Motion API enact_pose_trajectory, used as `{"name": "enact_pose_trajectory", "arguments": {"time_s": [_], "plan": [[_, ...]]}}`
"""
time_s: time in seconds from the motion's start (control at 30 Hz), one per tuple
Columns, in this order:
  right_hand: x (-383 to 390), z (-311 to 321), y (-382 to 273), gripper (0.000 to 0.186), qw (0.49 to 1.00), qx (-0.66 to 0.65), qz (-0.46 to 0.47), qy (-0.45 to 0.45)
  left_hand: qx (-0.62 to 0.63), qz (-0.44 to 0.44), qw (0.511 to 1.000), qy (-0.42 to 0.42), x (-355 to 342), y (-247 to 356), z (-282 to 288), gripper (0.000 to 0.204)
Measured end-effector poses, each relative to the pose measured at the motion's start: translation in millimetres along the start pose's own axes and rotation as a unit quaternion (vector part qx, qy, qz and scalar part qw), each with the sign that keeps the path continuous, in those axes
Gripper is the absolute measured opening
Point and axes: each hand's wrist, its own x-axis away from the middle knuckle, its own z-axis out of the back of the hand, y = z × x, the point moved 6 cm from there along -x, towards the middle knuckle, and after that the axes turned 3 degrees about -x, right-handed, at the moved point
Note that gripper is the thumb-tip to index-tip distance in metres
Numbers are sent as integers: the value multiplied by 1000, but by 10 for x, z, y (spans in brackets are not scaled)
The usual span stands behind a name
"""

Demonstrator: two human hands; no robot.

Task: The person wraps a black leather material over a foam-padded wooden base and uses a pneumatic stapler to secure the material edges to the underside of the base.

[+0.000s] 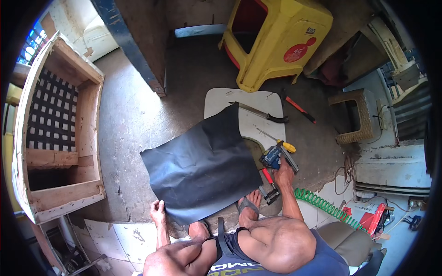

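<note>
A large black sheet (202, 165), like vinyl or leatherette, spreads over the floor in front of my feet and partly over a white board (216, 97). My left hand (158, 214) pinches its near left edge. In my right hand (284, 174) is a blue staple gun (272, 158), which my fingers wrap around, just right of the sheet. By the gun lies a screwdriver (288, 147) with a yellow handle. Below it, a red-handled tool (269, 179) with a dark end rests near my right foot. A long blade with a dark curved handle (277, 119) lies on the board.
Farther right is a red-handled hammer (300, 109). A yellow plastic stool (271, 50) stands at the back. On the left is a wooden frame with black webbing (87, 115). A green coiled hose (322, 204) runs toward a red-and-white box (368, 216) at right.
</note>
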Motion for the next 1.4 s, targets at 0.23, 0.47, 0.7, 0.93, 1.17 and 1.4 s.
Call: {"name": "enact_pose_trajectory", "arguments": {"time_s": [0.23, 0.47, 0.7, 0.93, 1.17, 1.4], "plan": [[438, -125, -877, 44, 982, -160, 101, -19, -115, -8, 990, 82, 405, 441, -88, 33], [374, -446, -757, 40, 992, -93, 82, -30, -129, 17, 988, 88, 486, 559, -121, 31], [334, -517, -636, 29, 989, -127, 71, 12, -170, -28, 978, 115, 432, 616, -39, 21], [438, -346, -636, 23, 985, -159, 60, 33, -44, -33, 992, 111, 452, 818, -25, 12], [550, -252, -528, 24, 963, -261, 54, 40, 45, -45, 995, 81, 363, 862, 37, 15], [443, -530, -436, 32, 968, -248, 11, -47, 23, -2, 999, 41, 134, 446, 88, 21]]}}
